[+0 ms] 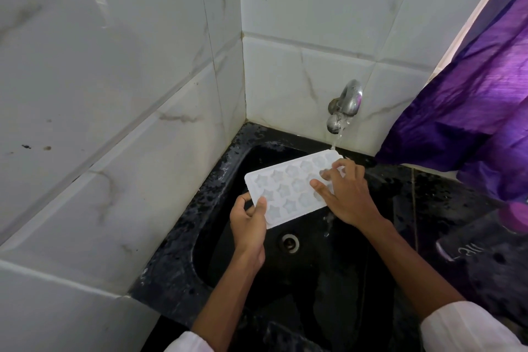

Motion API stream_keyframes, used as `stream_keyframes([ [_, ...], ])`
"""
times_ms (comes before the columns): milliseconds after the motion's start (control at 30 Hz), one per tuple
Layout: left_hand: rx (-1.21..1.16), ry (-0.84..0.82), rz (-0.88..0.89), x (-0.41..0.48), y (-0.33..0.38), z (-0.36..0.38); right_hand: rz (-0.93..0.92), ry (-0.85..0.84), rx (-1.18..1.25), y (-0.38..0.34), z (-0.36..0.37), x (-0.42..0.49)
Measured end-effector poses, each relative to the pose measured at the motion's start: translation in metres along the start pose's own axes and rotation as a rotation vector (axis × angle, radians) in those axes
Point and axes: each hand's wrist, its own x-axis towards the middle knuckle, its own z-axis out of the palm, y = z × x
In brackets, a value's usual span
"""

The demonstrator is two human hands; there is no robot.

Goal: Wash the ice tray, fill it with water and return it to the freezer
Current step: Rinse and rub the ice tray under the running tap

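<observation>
A white ice tray (285, 184) with star-shaped cups is held over a black sink (217, 240). My left hand (248, 226) grips the tray's near left corner, thumb on top and fingers beneath. My right hand (344, 194) lies on the tray's right part, its fingers spread over the cups. A metal tap (344, 107) on the tiled wall runs a thin stream of water onto the tray's far right corner. The tray tilts with its far end toward the tap.
The sink drain (291, 242) lies below the tray. White tiled walls (143, 94) close the corner on the left and behind. A purple curtain (471, 111) hangs at the right. A dark bottle (468, 240) lies on the wet black counter at the right.
</observation>
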Motion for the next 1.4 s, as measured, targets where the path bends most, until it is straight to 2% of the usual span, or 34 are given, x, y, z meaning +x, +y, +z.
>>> stream_keyframes([
  [200, -0.039, 0.028, -0.027, 0.003, -0.004, 0.002, -0.031, -0.003, -0.051, 0.001, -0.003, -0.006],
  [400, -0.048, 0.033, -0.038, 0.003, -0.005, 0.006, 0.016, 0.05, -0.095, -0.002, -0.004, -0.006],
  [700, -0.034, 0.028, -0.018, 0.004, -0.008, 0.006, 0.02, 0.021, -0.058, 0.0, -0.001, -0.006],
  [1167, -0.048, -0.003, -0.025, 0.003, -0.011, 0.012, 0.106, 0.122, 0.012, -0.004, -0.001, 0.0],
  [1400, -0.009, -0.02, -0.025, 0.005, -0.008, 0.025, 0.179, -0.002, -0.056, -0.006, -0.009, 0.013],
])
